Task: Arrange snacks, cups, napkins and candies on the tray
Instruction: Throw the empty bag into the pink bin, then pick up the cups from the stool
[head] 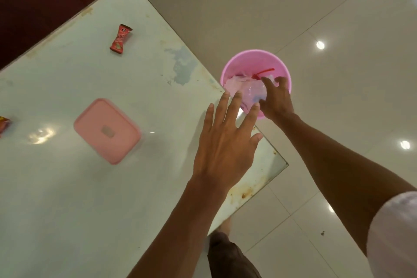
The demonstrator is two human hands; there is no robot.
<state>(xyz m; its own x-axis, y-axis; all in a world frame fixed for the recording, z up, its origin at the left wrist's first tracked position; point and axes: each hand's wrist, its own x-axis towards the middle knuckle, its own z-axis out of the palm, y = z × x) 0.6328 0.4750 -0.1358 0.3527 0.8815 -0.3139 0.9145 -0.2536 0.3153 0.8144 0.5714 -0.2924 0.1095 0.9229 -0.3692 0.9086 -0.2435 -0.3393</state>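
Right hand (276, 99) reaches down into pink bucket (255, 56), fingers curled claw-like round a wad of clear plastic (253, 92); how firm the hold is, cannot tell. A red strip (266, 71) lies deeper in the bucket. Left hand (223, 142) flat and wide open, fingers straight and spread, holding nothing, hovering over the table's (67, 198) right edge with fingertips in line with the bucket's rim.

Bucket stands on the tiled floor (338, 74) just off the table's right edge, near its right corner. Open floor beyond and to the right of it.

Red snack packet (120, 39) lies towards the far edge, well apart from both hands. Second packet (3, 124), cut off at the frame's left side. Pink lidded box (107, 131) sits mid-surface, with bare tabletop between it and the left hand.
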